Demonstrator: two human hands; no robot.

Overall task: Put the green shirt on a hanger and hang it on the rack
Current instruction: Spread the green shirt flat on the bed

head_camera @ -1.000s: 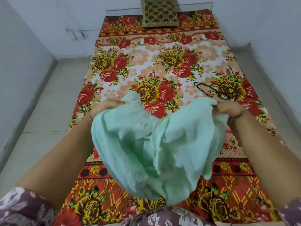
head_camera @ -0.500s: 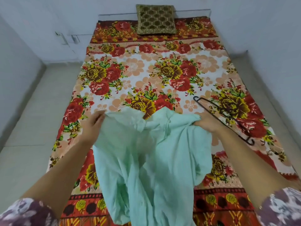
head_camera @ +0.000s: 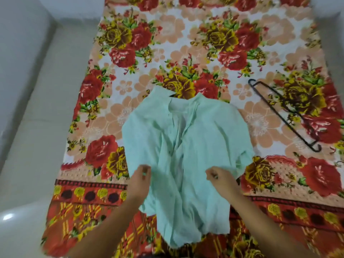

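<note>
From the head camera: the green shirt (head_camera: 186, 146) lies spread on the bed (head_camera: 119, 116), collar (head_camera: 197, 98) pointing away from me and hem trailing toward the near edge. This layout probably keeps the neck opening easy to reach. My left hand (head_camera: 140, 181) and right hand (head_camera: 221, 180) sit on the lower half of the shirt, one on each side of its open front. The fingers (head_camera: 144, 169) of both hands are curled, and a sliver of green fabric shows between them, so I read each hand as pinching the cloth, apparently to pull it flat. Blur softens the detail.

The black hanger (head_camera: 283, 114) rests on the bed to my right, near the shirt but not touching it, within reach for the next step. No rack is in view. The pale floor (head_camera: 46, 108) runs along the bed's left side.
</note>
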